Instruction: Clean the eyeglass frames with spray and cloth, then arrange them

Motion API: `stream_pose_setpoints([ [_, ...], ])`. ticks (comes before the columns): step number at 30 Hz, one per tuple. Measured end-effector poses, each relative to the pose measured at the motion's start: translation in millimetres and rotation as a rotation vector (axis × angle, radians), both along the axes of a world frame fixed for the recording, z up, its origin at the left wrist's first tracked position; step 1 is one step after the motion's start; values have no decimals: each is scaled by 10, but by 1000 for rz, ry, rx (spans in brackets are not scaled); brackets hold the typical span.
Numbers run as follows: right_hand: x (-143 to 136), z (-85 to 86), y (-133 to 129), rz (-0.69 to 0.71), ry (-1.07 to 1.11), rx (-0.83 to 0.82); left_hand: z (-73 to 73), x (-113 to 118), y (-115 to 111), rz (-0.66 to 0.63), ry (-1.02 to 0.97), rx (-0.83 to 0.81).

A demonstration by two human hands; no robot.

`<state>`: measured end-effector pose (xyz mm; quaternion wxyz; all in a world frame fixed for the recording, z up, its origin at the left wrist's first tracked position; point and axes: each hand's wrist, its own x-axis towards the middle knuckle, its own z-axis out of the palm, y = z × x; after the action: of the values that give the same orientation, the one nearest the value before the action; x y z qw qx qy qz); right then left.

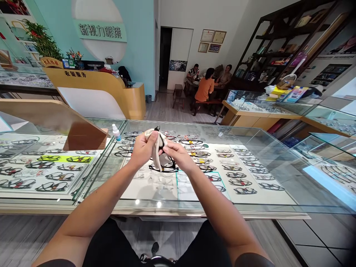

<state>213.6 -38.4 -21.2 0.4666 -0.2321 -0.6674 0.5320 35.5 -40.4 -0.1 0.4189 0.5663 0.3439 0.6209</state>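
Note:
Above the glass display counter (pixel 133 202), both hands are raised close together around a pale cleaning cloth (pixel 156 158) and dark-framed eyeglasses (pixel 161 141). My left hand (pixel 142 149) is closed on the cloth, its thumb pressing the fabric over part of the frame. With thumb and fingers pinched, my right hand (pixel 178 154) grips a dark part of the eyeglasses. The cloth's end hangs down between the hands. Cloth and fingers hide much of the frame. Whether the black rim just below the cloth belongs to this pair or lies inside the counter, I cannot tell.
A small white spray bottle (pixel 116 133) stands on the glass to the left. Rows of eyeglasses (pixel 236 175) lie under the countertop. A brown angled panel (pixel 83 129) rises at left. Farther back are a cashier desk (pixel 133 100) and several people seated at a table.

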Motion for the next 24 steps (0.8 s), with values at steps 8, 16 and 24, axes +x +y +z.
stream_pose_setpoints([
  [8,167,97,74,-235,182,-101,38,-74,213,-17,-275,-42],
  [16,374,153,219,-349,406,-140,49,-95,98,-169,-174,-124],
  [24,380,122,276,-342,458,-174,-44,70,-194,-547,337,-85],
])
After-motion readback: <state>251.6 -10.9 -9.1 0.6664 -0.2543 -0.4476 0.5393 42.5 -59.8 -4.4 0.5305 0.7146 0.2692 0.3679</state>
